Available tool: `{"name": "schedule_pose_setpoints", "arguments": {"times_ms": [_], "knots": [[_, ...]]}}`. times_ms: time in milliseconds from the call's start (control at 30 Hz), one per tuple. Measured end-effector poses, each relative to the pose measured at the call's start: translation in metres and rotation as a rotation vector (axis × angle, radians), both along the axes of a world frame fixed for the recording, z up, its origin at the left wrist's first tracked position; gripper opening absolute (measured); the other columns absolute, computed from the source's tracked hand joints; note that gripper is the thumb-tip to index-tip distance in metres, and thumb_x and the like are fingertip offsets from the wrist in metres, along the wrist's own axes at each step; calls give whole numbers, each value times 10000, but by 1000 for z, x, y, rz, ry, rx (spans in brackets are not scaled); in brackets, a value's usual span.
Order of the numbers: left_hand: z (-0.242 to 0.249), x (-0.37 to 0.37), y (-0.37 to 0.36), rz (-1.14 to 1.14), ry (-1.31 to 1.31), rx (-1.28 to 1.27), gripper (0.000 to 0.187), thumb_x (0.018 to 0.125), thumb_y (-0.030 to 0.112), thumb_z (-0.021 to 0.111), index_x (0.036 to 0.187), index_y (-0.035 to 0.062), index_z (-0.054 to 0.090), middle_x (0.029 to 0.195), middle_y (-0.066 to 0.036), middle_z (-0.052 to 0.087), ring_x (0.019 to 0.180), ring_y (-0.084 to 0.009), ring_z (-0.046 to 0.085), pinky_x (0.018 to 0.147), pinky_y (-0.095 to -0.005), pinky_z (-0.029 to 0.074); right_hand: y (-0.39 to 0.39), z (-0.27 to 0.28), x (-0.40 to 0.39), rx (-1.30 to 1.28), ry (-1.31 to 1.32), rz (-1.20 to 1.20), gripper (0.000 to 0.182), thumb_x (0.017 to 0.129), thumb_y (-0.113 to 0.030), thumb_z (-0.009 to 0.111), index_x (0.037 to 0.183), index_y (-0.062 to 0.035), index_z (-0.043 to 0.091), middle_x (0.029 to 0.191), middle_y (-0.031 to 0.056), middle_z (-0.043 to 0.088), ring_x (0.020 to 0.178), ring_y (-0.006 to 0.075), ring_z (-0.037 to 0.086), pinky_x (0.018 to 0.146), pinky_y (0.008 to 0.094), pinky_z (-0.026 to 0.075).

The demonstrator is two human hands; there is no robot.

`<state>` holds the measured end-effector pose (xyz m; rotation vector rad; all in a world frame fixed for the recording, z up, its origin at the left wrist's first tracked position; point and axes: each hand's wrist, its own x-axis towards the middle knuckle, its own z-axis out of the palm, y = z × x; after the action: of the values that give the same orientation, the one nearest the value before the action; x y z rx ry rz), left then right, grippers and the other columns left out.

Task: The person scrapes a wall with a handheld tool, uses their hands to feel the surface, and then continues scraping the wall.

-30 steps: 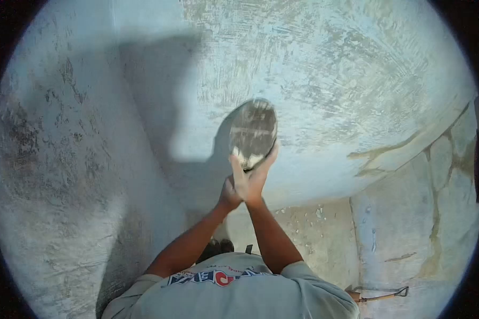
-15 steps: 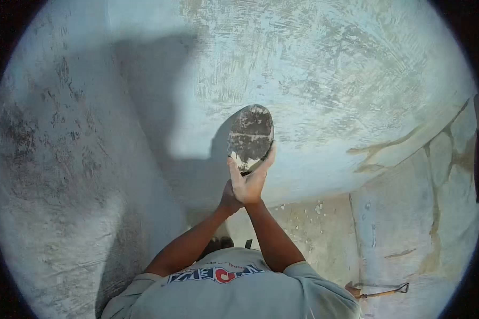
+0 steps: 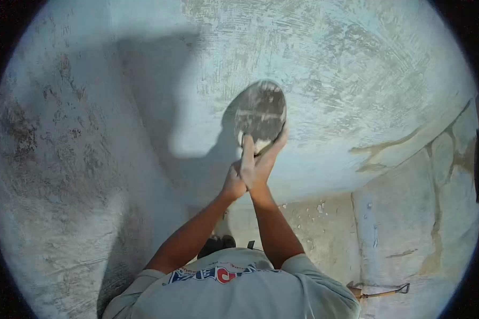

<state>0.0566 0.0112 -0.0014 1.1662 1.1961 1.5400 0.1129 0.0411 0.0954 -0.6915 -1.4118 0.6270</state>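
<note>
An oval dark grey pad with whitish patches and a pale line across it is against the plastered wall. My right hand grips its lower end, the thumb on the near face and the fingers along the right edge. My left hand is closed around the heel of my right hand at the wrist, and most of its fingers are hidden behind it. The wall around the pad is pale blue-white with grey scraped streaks.
A second rough wall meets this one at a corner on the left. At lower right a shovel with a wooden handle lies on the floor. Cracked, patched plaster runs along the right. Dark shoes show below my arms.
Both hands and the pad have moved up and slightly right along the wall. The grip looks the same, and the pad is blurred by motion.
</note>
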Motion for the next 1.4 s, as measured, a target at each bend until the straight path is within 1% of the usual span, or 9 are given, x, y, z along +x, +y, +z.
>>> {"name": "schedule_pose_setpoints", "arguments": {"times_ms": [267,500,700,800,900,1067,1300,1367,1400], "knots": [[-35,15,-11,68,8,101,286,889,281,667,958,4,648,908,-32,665,843,-131,601,739,-330,503,-12,-44,4,-67,29,37,870,919,-40,661,1551,59,71,1429,239,420,1288,288,455,1084,378,373],[-41,20,-31,-21,-177,45,436,818,328,739,1092,10,621,1011,-46,668,879,-154,607,801,-351,499,-25,-33,14,-160,38,70,867,923,-41,655,1561,52,75,1466,241,377,1327,292,415,1107,389,353],[-42,11,-5,-23,13,189,400,891,297,669,1142,-8,609,1036,-67,665,940,-177,595,841,-374,488,-12,-21,11,-134,26,61,819,942,-52,620,1557,56,91,1473,247,366,1323,299,421,1113,387,343],[20,11,-9,-3,-126,172,292,940,232,611,1072,-28,620,965,-72,666,883,-160,592,813,-362,495,0,2,3,13,-18,-45,794,943,-54,617,1546,71,117,1475,256,360,1321,307,418,1116,384,330],[8,-7,17,-106,-20,-64,282,956,222,587,1082,-26,640,962,-66,676,892,-150,608,835,-341,503,5,17,-4,31,27,-21,810,942,-90,636,1541,84,120,1481,265,348,1342,315,395,1127,391,311],[-39,10,-10,-53,-18,126,313,948,231,579,1154,5,646,1060,-86,680,1008,-140,619,889,-339,494,-7,-39,6,-12,-54,-92,854,939,-124,650,1539,91,81,1332,284,500,1189,321,546,1018,396,428],[3,-1,23,-65,-57,208,274,921,272,605,953,3,644,694,-1,585,637,-89,506,543,-327,409,7,15,-3,100,-22,-142,887,926,-142,681,1549,66,85,1212,264,609,1051,301,642,907,385,505],[-7,1,24,-86,-169,175,286,920,279,610,968,0,648,746,-22,621,698,-101,555,600,-324,456,2,6,0,23,1,-86,869,926,-122,676,1547,68,99,1278,259,550,1117,301,588,959,385,465],[-17,11,18,-31,-270,267,316,912,295,626,1012,-3,654,885,-72,677,852,-141,614,761,-343,502,-4,0,2,-38,32,-35,853,925,-103,672,1544,71,112,1349,255,487,1195,301,529,1019,383,421]]}}
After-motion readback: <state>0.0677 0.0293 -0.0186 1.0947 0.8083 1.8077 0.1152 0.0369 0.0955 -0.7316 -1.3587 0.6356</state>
